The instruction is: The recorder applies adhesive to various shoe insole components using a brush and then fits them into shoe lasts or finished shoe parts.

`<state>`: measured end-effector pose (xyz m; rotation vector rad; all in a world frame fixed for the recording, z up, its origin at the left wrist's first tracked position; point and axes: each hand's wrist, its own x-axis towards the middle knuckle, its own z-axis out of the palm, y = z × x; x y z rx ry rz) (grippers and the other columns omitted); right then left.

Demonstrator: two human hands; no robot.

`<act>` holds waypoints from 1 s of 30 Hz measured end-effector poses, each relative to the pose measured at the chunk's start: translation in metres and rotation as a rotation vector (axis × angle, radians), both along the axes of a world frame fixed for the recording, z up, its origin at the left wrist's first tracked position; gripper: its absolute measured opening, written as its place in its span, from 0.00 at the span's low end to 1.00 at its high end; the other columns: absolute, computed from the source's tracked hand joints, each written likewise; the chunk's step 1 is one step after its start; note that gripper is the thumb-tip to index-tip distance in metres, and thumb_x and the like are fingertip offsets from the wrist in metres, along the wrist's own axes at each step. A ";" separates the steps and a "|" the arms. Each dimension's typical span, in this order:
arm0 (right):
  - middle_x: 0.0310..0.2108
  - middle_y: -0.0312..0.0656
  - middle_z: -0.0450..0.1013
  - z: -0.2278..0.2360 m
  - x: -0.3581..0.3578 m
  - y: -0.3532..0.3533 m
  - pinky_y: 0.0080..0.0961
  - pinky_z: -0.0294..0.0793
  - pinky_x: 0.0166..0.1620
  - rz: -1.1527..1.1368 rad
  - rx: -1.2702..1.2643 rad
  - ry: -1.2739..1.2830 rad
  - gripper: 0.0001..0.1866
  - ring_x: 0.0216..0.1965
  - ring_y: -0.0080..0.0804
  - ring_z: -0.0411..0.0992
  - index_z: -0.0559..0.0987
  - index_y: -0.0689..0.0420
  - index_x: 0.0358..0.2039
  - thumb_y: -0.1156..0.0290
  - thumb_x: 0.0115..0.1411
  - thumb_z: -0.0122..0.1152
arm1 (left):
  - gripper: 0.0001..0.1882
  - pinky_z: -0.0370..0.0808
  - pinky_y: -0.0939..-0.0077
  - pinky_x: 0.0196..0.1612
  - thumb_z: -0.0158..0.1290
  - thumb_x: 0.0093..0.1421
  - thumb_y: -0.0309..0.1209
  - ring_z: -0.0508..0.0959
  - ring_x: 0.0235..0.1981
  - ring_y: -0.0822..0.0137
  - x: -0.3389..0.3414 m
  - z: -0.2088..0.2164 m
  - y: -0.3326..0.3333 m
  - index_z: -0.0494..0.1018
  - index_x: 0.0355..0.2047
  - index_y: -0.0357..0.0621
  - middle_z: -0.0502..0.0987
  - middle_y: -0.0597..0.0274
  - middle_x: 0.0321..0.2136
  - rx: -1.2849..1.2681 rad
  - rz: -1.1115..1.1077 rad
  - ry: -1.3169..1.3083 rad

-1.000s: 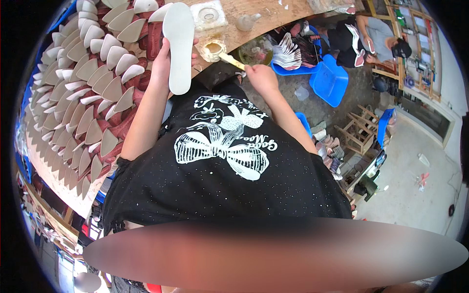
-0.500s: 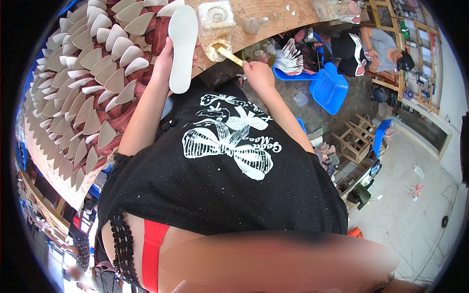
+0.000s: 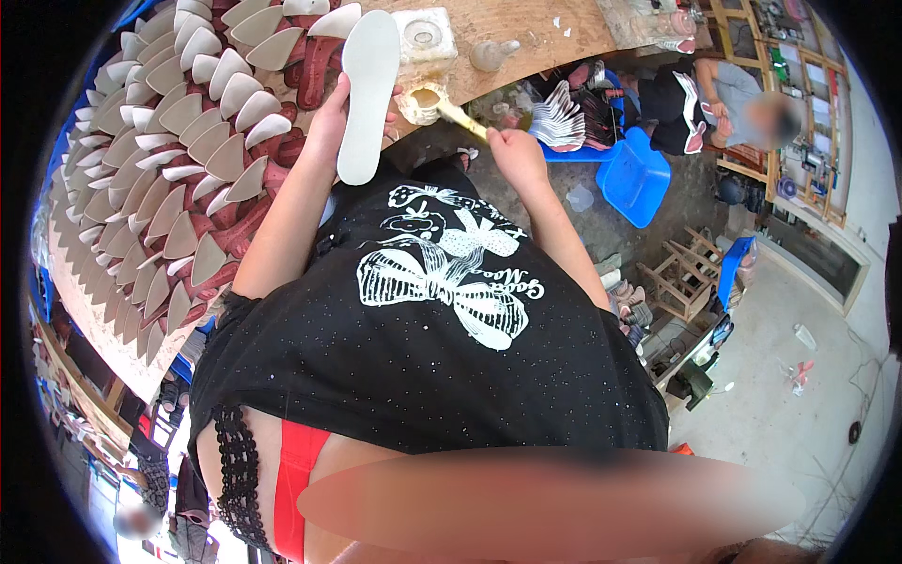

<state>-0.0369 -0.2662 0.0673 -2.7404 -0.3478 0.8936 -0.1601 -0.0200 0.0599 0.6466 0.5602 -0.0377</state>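
Left hand (image 3: 331, 117): half curled around a long, off-white, flat shoe-sole-shaped piece (image 3: 368, 99), thumb side at its left edge, fingertips showing at the right. The piece sits above the near edge of the pale plywood table (image 3: 545, 38), wider end away from the body. Right hand (image 3: 519, 155): closed on a slim, yellowish flat-handled brush or stick (image 3: 465, 121); its far end is at the right rim of a round, cream-crusted pot (image 3: 411, 111).

Technique, judged: wipe surplus on the rim, take thin loads, support the piece from behind, fingers clear of its face.

Materials: the piece looks smooth and matte; the pot rim, lumpy. Pale, pointed leaf-shaped pieces (image 3: 230, 80) overlap on dark-red parts at left. Contents of pot: cannot tell.
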 end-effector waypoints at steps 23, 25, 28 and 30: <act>0.16 0.48 0.67 0.070 0.026 -0.039 0.35 0.64 0.26 -0.065 0.550 -0.070 0.23 0.18 0.35 0.63 0.75 0.64 0.23 0.55 0.63 0.54 | 0.45 0.81 0.75 0.30 0.24 0.64 0.66 0.79 0.31 0.64 0.025 0.008 -0.012 0.55 0.64 0.39 0.72 0.47 0.53 -0.044 -0.256 -0.064; 0.16 0.50 0.66 0.081 0.025 -0.025 0.37 0.63 0.26 0.145 0.593 -0.138 0.23 0.18 0.40 0.64 0.73 0.64 0.21 0.57 0.64 0.54 | 0.48 0.81 0.76 0.29 0.24 0.62 0.69 0.79 0.31 0.63 0.032 0.014 -0.017 0.55 0.64 0.39 0.71 0.47 0.53 -0.083 -0.322 -0.085; 0.18 0.52 0.69 0.094 0.034 -0.006 0.39 0.66 0.27 0.181 0.465 -0.220 0.23 0.21 0.48 0.69 0.74 0.63 0.21 0.55 0.63 0.54 | 0.52 0.80 0.77 0.29 0.21 0.58 0.73 0.79 0.29 0.66 0.037 0.022 -0.023 0.54 0.65 0.42 0.73 0.48 0.51 -0.043 -0.434 -0.166; 0.19 0.52 0.71 0.106 0.052 -0.002 0.40 0.67 0.27 0.134 0.404 -0.357 0.23 0.24 0.49 0.72 0.77 0.61 0.22 0.53 0.63 0.53 | 0.51 0.80 0.78 0.29 0.20 0.58 0.73 0.79 0.29 0.66 0.038 0.025 -0.026 0.55 0.65 0.42 0.73 0.49 0.51 -0.026 -0.468 -0.152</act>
